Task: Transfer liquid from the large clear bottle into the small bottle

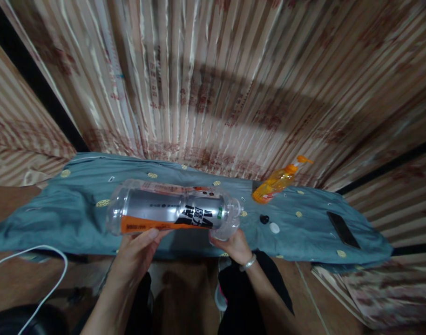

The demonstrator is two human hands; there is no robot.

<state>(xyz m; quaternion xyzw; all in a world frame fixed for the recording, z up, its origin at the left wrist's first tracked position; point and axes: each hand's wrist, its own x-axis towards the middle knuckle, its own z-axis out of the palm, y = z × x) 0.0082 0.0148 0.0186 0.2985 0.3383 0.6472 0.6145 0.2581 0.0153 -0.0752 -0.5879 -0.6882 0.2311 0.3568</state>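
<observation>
A large clear plastic bottle (171,209) with a silver and orange label lies sideways in the air above the green cloth, its neck to the right. My left hand (139,246) holds it from below near its base end. Around the lower side of the neck end, my right hand (233,244) grips something clear, partly hidden; a bracelet is on that wrist. To the right stands a tilted-looking pump bottle (273,185) of orange liquid. A black cap (264,218) and a white cap (274,228) lie on the cloth near my right hand.
The green cloth (76,200) with yellow patterns covers a long narrow surface. A dark phone (343,229) lies at its right. Striped curtains (213,83) hang behind it. A white cable (64,265) curves at the lower left.
</observation>
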